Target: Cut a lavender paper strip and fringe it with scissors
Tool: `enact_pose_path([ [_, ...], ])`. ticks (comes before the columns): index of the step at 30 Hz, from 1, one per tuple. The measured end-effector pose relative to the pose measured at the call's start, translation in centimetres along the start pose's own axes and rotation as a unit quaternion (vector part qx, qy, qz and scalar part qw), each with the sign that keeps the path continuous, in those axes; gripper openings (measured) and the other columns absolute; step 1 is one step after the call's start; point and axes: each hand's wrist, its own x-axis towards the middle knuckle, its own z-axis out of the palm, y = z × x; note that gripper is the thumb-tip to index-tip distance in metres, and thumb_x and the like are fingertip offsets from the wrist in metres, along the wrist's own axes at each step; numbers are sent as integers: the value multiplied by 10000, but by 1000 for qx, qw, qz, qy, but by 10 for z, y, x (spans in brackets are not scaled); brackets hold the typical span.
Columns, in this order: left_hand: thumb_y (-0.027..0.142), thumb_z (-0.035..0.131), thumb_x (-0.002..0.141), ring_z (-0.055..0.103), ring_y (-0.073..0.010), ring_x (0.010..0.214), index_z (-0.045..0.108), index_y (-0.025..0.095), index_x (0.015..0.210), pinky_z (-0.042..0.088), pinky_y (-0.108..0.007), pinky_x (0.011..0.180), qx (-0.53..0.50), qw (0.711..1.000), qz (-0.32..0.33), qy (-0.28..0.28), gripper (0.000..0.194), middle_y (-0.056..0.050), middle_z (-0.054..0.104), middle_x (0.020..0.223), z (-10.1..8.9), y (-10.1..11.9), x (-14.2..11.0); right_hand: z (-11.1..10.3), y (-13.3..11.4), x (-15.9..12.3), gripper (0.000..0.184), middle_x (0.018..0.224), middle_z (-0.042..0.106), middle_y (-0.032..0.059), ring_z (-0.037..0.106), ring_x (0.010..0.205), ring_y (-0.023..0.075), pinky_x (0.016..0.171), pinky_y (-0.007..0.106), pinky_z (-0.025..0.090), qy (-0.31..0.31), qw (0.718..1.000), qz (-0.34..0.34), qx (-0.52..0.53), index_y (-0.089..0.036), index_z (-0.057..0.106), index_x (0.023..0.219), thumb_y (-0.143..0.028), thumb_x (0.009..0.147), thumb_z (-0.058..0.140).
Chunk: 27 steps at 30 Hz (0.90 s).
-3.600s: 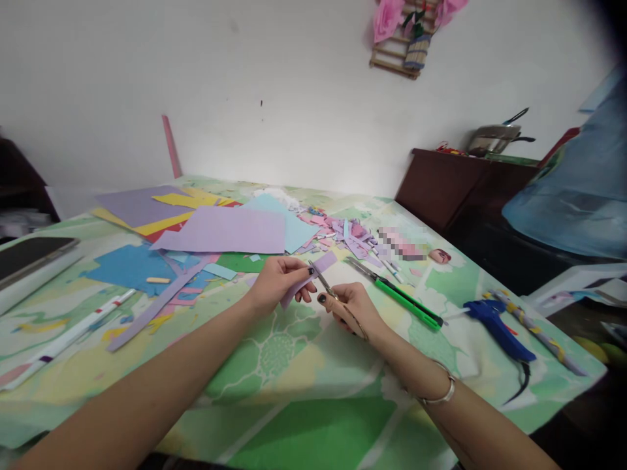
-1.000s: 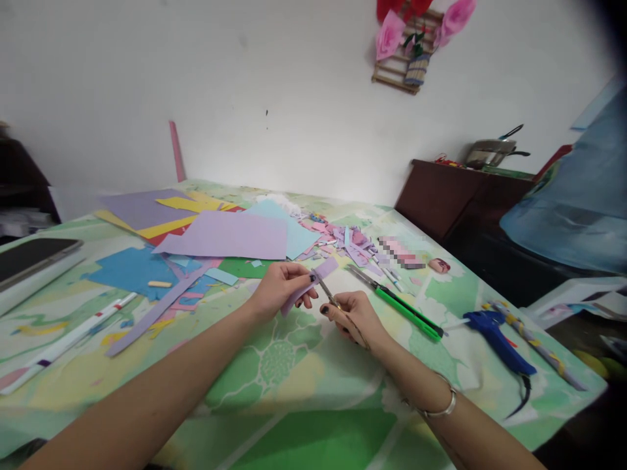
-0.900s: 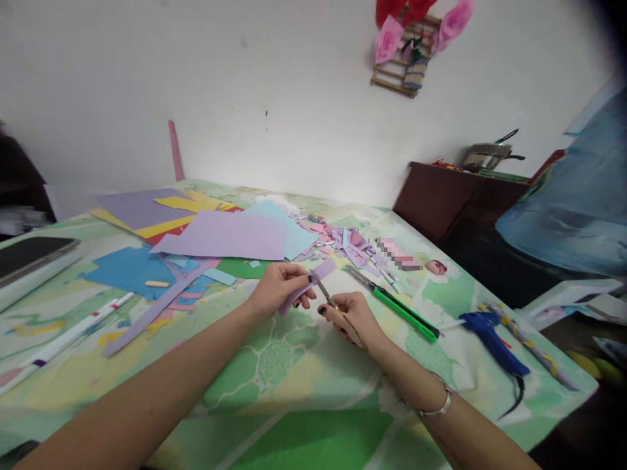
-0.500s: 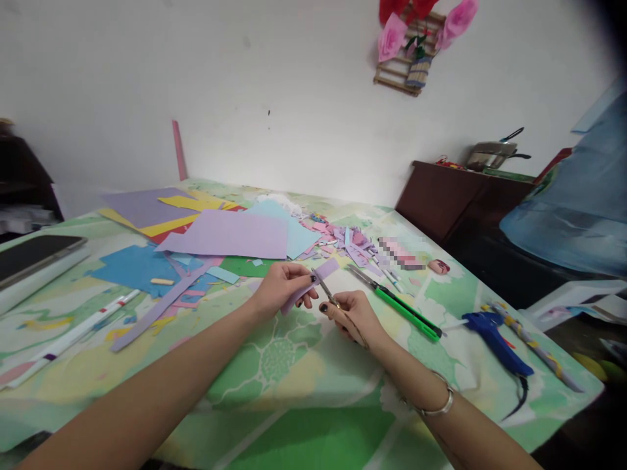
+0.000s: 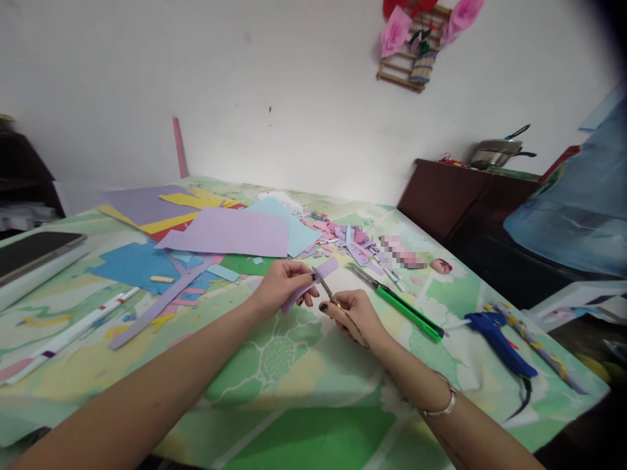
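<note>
My left hand (image 5: 287, 286) pinches a small strip of light purple paper (image 5: 327, 266) between thumb and fingers, above the table's near middle. The strip sticks out on both sides of the fingertips. My right hand (image 5: 353, 316) is closed around a pair of scissors (image 5: 327, 288), whose blades point up and left and lie against the strip by my left thumb. Whether the blades are parted is hard to see. Just right of the scissors lies a green utility knife (image 5: 410, 313). Behind my left hand rests a large light purple sheet (image 5: 235, 232) on other coloured paper.
Paper scraps (image 5: 355, 241) are heaped at the back middle. A blue glue gun (image 5: 504, 343) and a wrapped stick (image 5: 543, 349) lie at the right edge. On the left are a phone (image 5: 39, 254), blue paper (image 5: 127, 267) and a long purple strip (image 5: 157, 310).
The view has shifted very slightly. Both hands, the scissors and the strip keep nearly the same position.
</note>
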Motion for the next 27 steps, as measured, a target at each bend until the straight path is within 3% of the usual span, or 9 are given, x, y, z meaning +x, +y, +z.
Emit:
enact_pose_path([
  [17, 209, 606, 717, 566, -92, 391, 600, 105, 632, 365, -166, 371, -18, 1000, -11, -14, 135, -45, 662, 564, -1, -1, 3, 1, -3, 0, 514, 388, 290, -69, 257, 345, 48, 348, 201, 165, 11, 1000, 10, -20, -197, 332, 490, -584, 700, 598],
  [27, 202, 609, 715, 565, -91, 390, 601, 105, 634, 376, -166, 379, -21, 1000, -10, -14, 126, -40, 660, 558, -1, 0, 1, 1, 0, 0, 494, 380, 289, -77, 259, 335, 41, 347, 195, 166, 4, 1000, 3, -9, -191, 334, 491, -515, 708, 638],
])
